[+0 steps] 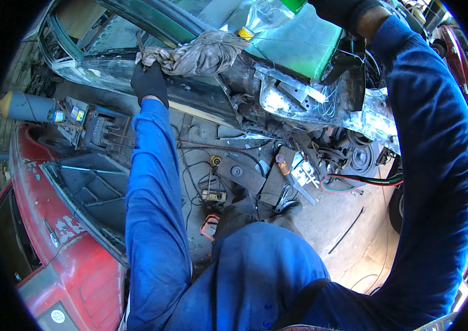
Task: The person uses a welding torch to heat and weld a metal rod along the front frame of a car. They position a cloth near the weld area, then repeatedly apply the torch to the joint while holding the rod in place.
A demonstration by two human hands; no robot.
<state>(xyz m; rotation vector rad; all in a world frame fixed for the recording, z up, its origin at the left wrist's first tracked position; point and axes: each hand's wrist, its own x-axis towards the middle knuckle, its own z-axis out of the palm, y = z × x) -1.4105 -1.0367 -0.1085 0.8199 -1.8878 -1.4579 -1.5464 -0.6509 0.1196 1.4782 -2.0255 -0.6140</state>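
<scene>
My left hand [148,83], in a black glove, is closed at the car body's dark, scuffed sill. It touches the end of a crumpled grey rag [203,54] draped over that edge. A thin greyish piece sticks up by the fingers; what they hold is not clear. My right hand [341,10], also gloved in black, reaches up to the top edge, where its fingers are partly cut off and dark. Beside it is a bright green object [293,4], mostly out of view. A clear plastic bottle with a yellow cap [245,33] lies near the rag, by a green translucent panel [300,49].
Bare metal bodywork [294,99] with loose wires lies ahead. On the floor are an orange-handled tool [283,165], a flat metal plate [240,174], cables and a dark rod [346,230]. A red car panel [90,270] and a grey gas cylinder [33,107] stand left.
</scene>
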